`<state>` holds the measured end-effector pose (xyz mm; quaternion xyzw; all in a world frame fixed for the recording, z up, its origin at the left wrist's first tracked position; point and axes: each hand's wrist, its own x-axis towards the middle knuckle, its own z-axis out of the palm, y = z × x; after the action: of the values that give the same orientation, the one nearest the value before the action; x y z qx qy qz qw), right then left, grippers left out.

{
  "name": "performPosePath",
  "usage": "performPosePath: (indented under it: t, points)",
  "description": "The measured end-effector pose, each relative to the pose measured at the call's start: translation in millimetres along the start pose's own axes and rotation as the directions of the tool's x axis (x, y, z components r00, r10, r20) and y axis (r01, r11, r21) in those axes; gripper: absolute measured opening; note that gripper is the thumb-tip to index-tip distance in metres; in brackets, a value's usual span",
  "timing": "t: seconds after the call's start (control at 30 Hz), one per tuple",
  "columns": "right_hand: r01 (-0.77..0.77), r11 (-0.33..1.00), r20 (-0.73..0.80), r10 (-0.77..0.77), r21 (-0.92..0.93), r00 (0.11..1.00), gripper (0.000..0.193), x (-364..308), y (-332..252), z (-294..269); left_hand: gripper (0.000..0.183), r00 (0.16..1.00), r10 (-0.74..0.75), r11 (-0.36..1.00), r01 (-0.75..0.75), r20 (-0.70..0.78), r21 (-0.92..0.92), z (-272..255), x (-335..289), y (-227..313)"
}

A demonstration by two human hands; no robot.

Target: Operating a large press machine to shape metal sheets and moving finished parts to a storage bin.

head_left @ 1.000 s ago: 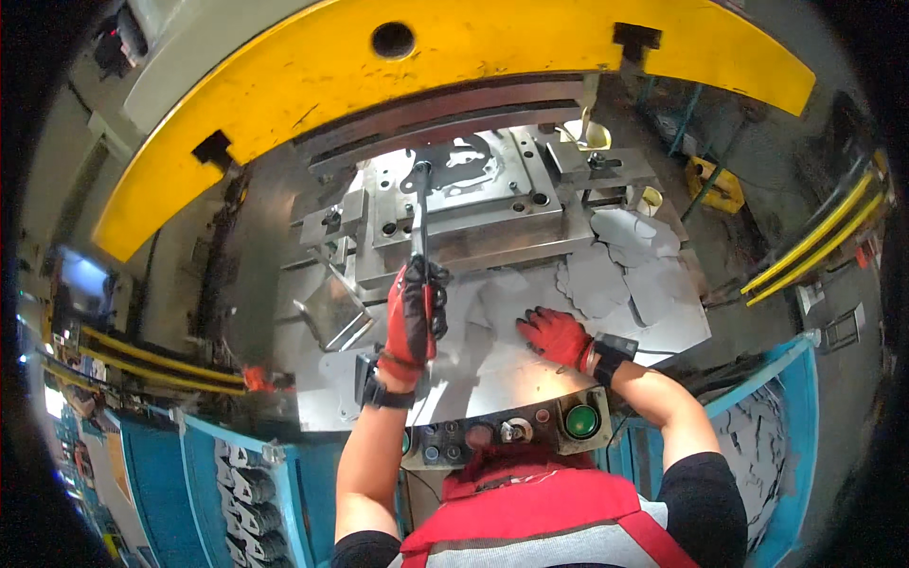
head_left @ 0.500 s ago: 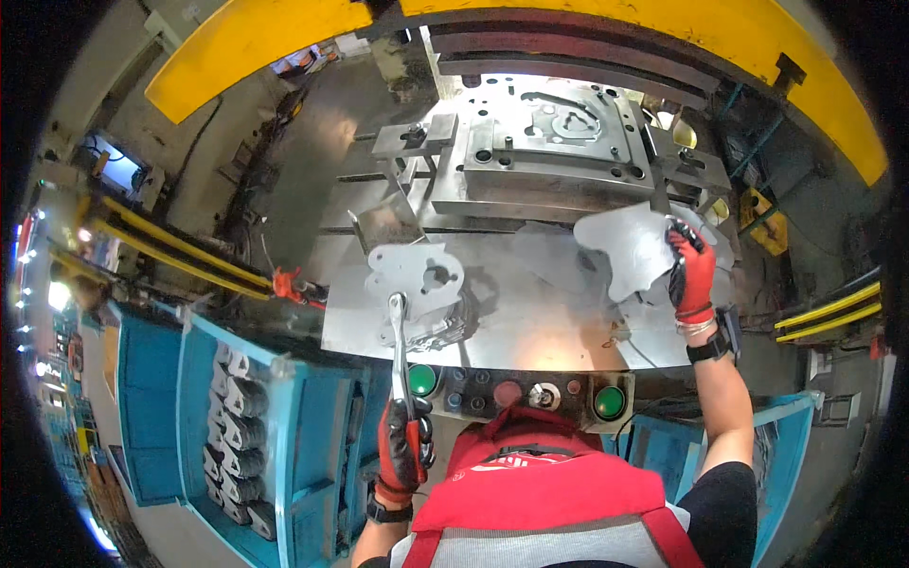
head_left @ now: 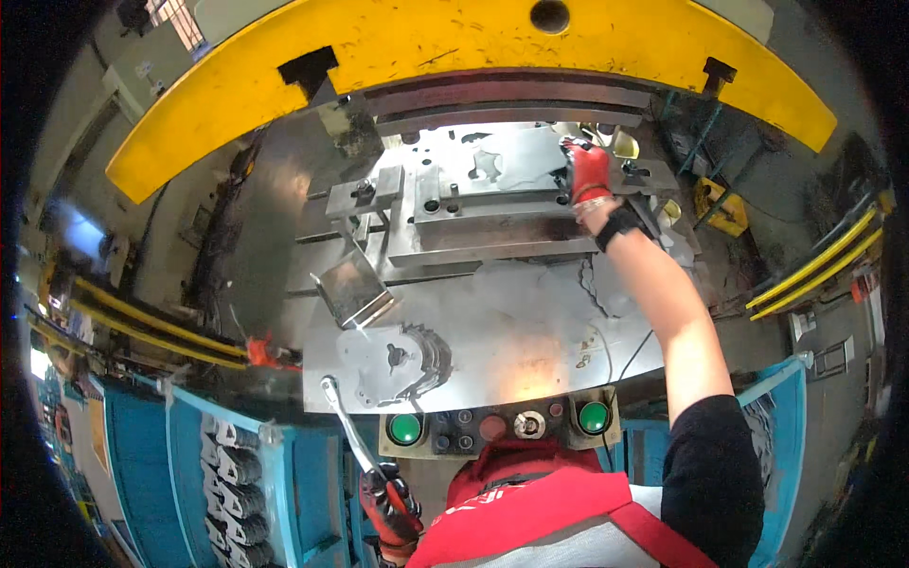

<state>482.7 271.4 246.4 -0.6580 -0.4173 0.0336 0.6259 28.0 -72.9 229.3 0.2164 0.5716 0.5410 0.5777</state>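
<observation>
My right hand (head_left: 588, 171), in a red glove, reaches far forward and lays a flat grey metal sheet (head_left: 516, 161) onto the steel die (head_left: 473, 213) under the yellow press frame (head_left: 454, 52). Its fingers grip the sheet's right edge. My left hand (head_left: 390, 502), also red-gloved, is low near my chest and holds a long metal rod tool (head_left: 346, 426) whose tip points up to the table's front edge. A stack of stamped metal parts (head_left: 393, 360) lies on the steel press table (head_left: 530, 350), left of centre.
A control panel with two green buttons (head_left: 405, 429) and a red one sits at the table's front edge. Blue bins (head_left: 227, 464) of stamped parts stand at lower left. More sheet blanks (head_left: 620, 284) lie at the table's right. Yellow rails (head_left: 814, 270) run right.
My right hand has carried a sheet from the right of the table up onto the die. My left hand with the rod stays low near my chest.
</observation>
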Motion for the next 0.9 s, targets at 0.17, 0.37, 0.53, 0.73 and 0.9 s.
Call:
performPosePath:
  t: [0.17,0.37,0.53,0.73,0.9]
  points:
    - [-0.058,0.998,-0.094,0.061,0.030,0.994,0.022,16.0,-5.6,50.1,0.035,0.998,0.046,0.998,-0.048,-0.038,-0.040,-15.0,11.0,-8.3]
    - [-0.011,0.935,0.068,0.037,-0.354,0.997,0.025,21.8,14.2,78.0,0.037,0.962,0.138,0.981,-0.165,-0.236,-0.102,-31.5,15.7,-19.6]
    - [0.156,0.826,0.295,0.014,-0.542,0.955,0.035,24.0,7.1,33.0,0.048,0.761,0.623,0.271,-0.430,0.183,0.861,-84.6,36.4,-54.5]
    - [0.106,0.994,0.338,-0.105,0.015,0.935,0.024,-119.4,-51.2,-76.9,0.052,0.321,0.914,-0.222,-0.119,0.250,0.968,-154.3,112.1,-139.4]
    - [-0.368,0.925,-0.135,0.379,0.097,0.916,0.023,-237.2,32.2,-213.7,0.041,0.923,0.112,0.992,-0.083,-0.368,0.093,-103.3,112.8,-104.3]
